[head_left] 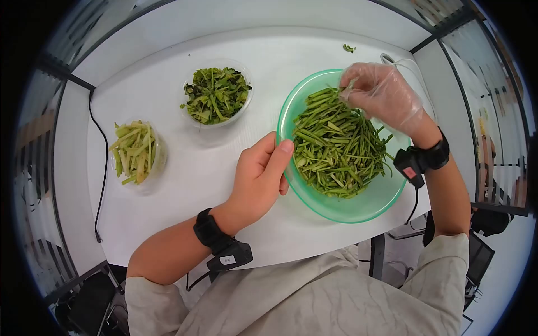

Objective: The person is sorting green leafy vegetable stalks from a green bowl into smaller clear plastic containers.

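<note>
A translucent green bowl [367, 214] holds a heap of cut green stems [339, 148]. My left hand [260, 173] is bare and grips the bowl's left rim, thumb on top and fingers curled below. Over the bowl's far right side, my right hand [384, 98] wears a clear plastic glove. Its thumb and fingers are pinched together on a small green stem piece [351, 84], partly hidden by the fingertips, just above the far edge of the heap.
A clear round tub [246, 106] of dark green leaves stands left of the bowl. Further left, a smaller clear tub [161, 157] holds pale stalks. One leaf scrap [348, 49] lies at the back. Low white walls edge the table; a black cable [103, 168] runs along the left.
</note>
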### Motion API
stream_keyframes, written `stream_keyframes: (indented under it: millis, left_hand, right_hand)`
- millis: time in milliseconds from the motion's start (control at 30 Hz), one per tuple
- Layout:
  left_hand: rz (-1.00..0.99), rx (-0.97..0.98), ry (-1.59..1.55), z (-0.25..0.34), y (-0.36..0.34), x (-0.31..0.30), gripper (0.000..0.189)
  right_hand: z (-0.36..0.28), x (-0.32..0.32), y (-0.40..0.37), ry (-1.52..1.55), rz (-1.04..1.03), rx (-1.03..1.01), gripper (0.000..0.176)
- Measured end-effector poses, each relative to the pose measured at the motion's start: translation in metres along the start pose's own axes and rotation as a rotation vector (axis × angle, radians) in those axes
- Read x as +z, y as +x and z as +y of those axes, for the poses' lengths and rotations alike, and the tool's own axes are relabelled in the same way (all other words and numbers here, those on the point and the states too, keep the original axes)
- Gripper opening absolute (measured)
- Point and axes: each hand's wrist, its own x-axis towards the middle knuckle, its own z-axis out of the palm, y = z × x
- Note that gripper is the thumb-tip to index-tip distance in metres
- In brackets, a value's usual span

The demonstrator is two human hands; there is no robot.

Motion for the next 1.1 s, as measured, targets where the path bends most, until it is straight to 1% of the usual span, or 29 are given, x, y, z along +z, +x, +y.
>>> stream_keyframes:
  millis: [100, 133, 233, 333, 367, 433, 467, 500, 533, 567, 633, 733, 833, 867, 900, 967, 1000, 1033, 1100]
  left_hand:
    - [0.002, 0.004, -0.004, -0.005, 0.001, -0.002, 0.031]
    - [0.008, 0.014, 0.014, -0.004, 0.001, -0.002, 0.032]
    - [0.000, 0.014, -0.008, 0.000, 0.000, 0.000, 0.033]
    - [-0.003, 0.025, 0.006, -0.003, 0.001, -0.002, 0.033]
    - [-0.003, 0.034, 0.042, -0.004, 0.001, -0.003, 0.032]
    - [-0.002, 0.013, -0.005, -0.001, 0.000, -0.001, 0.032]
    - [0.011, -0.029, 0.044, -0.005, -0.006, 0.002, 0.032]
    - [0.033, -0.022, 0.118, -0.007, -0.009, 0.001, 0.032]
    - [0.051, 0.016, 0.205, -0.003, -0.003, -0.003, 0.032]
    - [0.056, -0.024, 0.114, 0.000, -0.002, 0.001, 0.030]
    - [0.023, 0.008, 0.073, 0.003, -0.003, 0.001, 0.030]
    - [0.006, 0.022, 0.051, 0.003, 0.000, -0.003, 0.033]
    - [0.022, 0.012, 0.033, -0.001, -0.002, 0.003, 0.035]
    - [0.032, 0.015, 0.000, -0.003, 0.000, 0.002, 0.036]
    - [0.042, 0.007, -0.028, -0.005, -0.003, 0.001, 0.037]
    - [0.081, 0.014, 0.043, -0.005, -0.003, 0.003, 0.041]
    - [0.083, 0.041, 0.037, -0.009, -0.003, 0.002, 0.041]
    - [0.083, 0.070, 0.032, -0.010, -0.003, 0.001, 0.041]
    - [0.101, 0.054, -0.020, -0.006, -0.003, 0.004, 0.042]
  right_hand:
    - [-0.007, -0.003, -0.002, -0.599, 0.104, -0.157, 0.014]
    - [-0.012, -0.002, -0.007, -0.631, 0.163, -0.153, 0.020]
    - [-0.003, -0.008, -0.008, -0.699, 0.197, -0.275, 0.020]
    - [-0.007, -0.007, -0.011, -0.716, 0.179, -0.201, 0.021]
    - [-0.008, -0.007, -0.012, -0.707, 0.169, -0.189, 0.020]
    - [-0.018, -0.004, -0.017, -0.689, 0.172, -0.155, 0.016]
    - [-0.007, -0.002, -0.021, -0.713, 0.172, -0.268, 0.016]
    - [0.003, -0.003, -0.015, -0.747, 0.215, -0.417, 0.015]
    - [-0.003, -0.004, -0.014, -0.696, 0.172, -0.380, 0.016]
    - [-0.008, -0.002, -0.018, -0.645, 0.104, -0.345, 0.016]
    - [-0.013, -0.002, -0.019, -0.563, 0.128, -0.389, 0.017]
    - [-0.026, -0.010, -0.022, -0.481, 0.073, -0.287, 0.016]
    - [-0.028, -0.018, -0.028, -0.432, 0.156, -0.287, 0.015]
    - [-0.027, -0.022, -0.031, -0.400, 0.155, -0.271, 0.016]
    - [-0.026, -0.025, -0.037, -0.397, 0.133, -0.308, 0.018]
    - [-0.022, -0.034, -0.046, -0.383, 0.101, -0.383, 0.021]
    - [-0.018, -0.038, -0.048, -0.413, 0.028, -0.346, 0.028]
    - [-0.020, -0.044, -0.054, -0.381, -0.012, -0.322, 0.030]
    - [-0.022, -0.055, -0.064, -0.314, -0.087, -0.281, 0.035]
